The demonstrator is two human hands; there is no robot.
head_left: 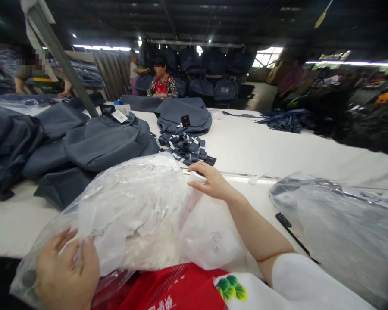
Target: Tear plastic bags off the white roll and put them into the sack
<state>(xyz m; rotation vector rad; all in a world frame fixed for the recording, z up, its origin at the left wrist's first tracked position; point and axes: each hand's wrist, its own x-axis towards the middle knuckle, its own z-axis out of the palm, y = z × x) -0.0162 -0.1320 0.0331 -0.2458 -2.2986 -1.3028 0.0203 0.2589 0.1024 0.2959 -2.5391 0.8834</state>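
Note:
A large clear plastic bag lies crumpled across the table in front of me, with white sheets or packing showing through it. My left hand, slightly blurred, is closed at the bag's near left side, its curled fingers gripping the plastic. My right hand reaches forward, thumb and fingers closed around the upper end of a whitish, translucent plastic bag with small printed text. What lies inside that gathered end is partly hidden by the hand.
Dark blue-grey backpacks are heaped at the left, another backpack beyond. Bundled straps lie past the bags. At the right, a phone lies partly under stacked clear plastic bags. A slanted metal post rises at the left; people work behind.

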